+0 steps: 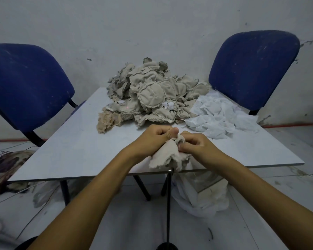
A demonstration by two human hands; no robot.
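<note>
**Both hands pinch a beige cloth piece at the table's near edge**

Here it is, the beige cloth piece, right at the near edge of the table, bunched between two hands. Its gathered, narrow end points away from the person, toward the back of the table. Its frayed wide hem fans out toward the near edge and hangs just over it. So the long axis runs front to back, tipped a little to the left at the bottom.

The left hand has its fingers curled in, thumb pressed against the cloth's top. The right hand pinches the same bunched end from the other side, fingers tucked tight together. The two hands almost touch.

Moving outward: the table is a pale grey slab on dark legs. A big heap of beige fabric rounds sits at the back of it, with a tuft of tan fluff at the heap's left foot and crumpled white fabric pieces on its right. A thin black rod stands upright at the near edge. Under the table slumps a clear bag of pale material.

A blue chair flanks the table on the left, a second blue chair on the right. Behind them is a scuffed whitish wall, and below, a pale dusty floor with loose wires and a patterned cloth at far left.
</note>
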